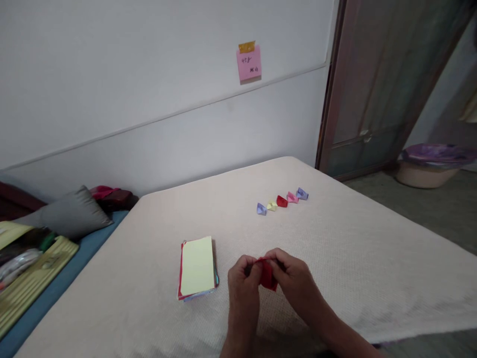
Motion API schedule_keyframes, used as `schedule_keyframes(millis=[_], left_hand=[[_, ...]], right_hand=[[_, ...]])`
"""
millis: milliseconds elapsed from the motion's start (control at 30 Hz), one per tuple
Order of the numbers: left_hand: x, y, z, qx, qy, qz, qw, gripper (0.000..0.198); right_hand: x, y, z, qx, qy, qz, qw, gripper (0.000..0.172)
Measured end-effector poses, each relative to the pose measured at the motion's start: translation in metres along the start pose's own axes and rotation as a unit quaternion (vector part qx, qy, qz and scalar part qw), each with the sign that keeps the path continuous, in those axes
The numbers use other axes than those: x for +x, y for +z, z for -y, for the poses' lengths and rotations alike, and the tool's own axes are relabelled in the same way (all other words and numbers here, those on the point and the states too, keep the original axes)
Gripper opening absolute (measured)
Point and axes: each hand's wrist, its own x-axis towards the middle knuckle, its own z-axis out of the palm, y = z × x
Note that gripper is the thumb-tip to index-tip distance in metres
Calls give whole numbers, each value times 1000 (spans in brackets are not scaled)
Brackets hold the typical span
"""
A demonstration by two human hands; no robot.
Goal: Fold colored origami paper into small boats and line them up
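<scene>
Left hand (242, 288) and right hand (296, 281) pinch folded red paper (268, 276).
Narrow fingertip grip from both sides, snug on the folds; paper stack (197, 267) just left, folded paper boats (282, 201) beyond.

The person's two bare hands are lifted and are very near to each other, low in the middle of the view, with the fingers (274, 257) of both hands bent inward so the tips come together in a pinch. The left hand (243, 284) stands almost upright, and the left forearm (238, 338) rises from the bottom edge. The right hand (292, 279) leans over from the side, and the right forearm (341, 330) comes in a diagonal line from the lower right.
</scene>
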Motion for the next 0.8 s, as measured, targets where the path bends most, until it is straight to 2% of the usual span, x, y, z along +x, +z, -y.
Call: schedule_keyframes(millis=[233,433,633,800], left_hand=[[0,0,4,-9,-7,-7,1000,18],[4,-2,8,-30,-42,-17,999,19],[5,-6,9,-22,-52,12,998,18],[6,-7,4,4,-53,34,998,19]], right_hand=[[0,1,3,25,15,9,1000,19],[1,0,8,53,17,6,998,15],[2,-3,7,51,6,-2,999,15],[4,-6,5,6,-34,0,999,19]])
